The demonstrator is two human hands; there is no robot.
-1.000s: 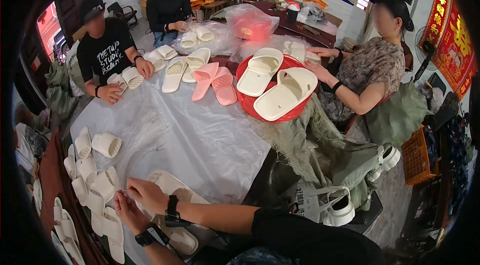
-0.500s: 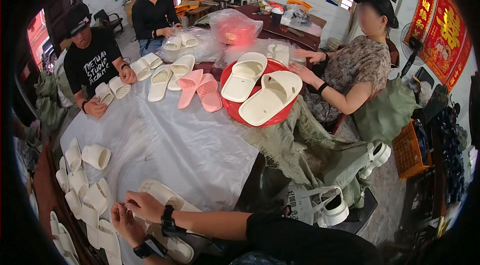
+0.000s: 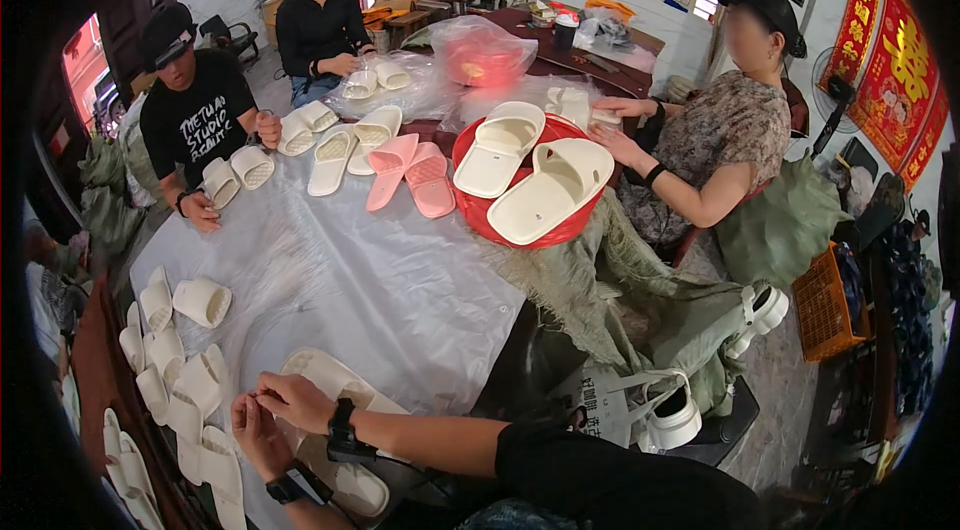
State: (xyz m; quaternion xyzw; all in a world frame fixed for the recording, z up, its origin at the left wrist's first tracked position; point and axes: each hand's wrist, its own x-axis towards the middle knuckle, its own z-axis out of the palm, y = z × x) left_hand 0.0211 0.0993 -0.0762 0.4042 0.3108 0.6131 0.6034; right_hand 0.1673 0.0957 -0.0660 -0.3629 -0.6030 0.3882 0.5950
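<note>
My left hand (image 3: 262,442) and my right hand (image 3: 298,402) are close together near the table's front left edge, with their fingertips pinched and almost touching. Whatever lies between the fingers is too small to make out. Beneath and beside them lie two cream slippers: one slipper (image 3: 325,368) shows beyond my right wrist, the other slipper (image 3: 358,490) is partly hidden by my forearms. Both wrists wear dark bands. Just left of my hands, several cream slippers (image 3: 202,382) lie in overlapping rows.
Grey plastic sheeting (image 3: 400,300) covers the table. Pink slippers (image 3: 432,185) and cream pairs stand farther off. A red tub (image 3: 570,230) carries two large cream slippers (image 3: 545,200). Three people sit around the table. White shoes (image 3: 672,420) and a sack (image 3: 690,330) are at right.
The view has shifted slightly, so the scene sits a little farther right and higher. My hands keep their pinched pose. The person at far left has raised one hand a little.
</note>
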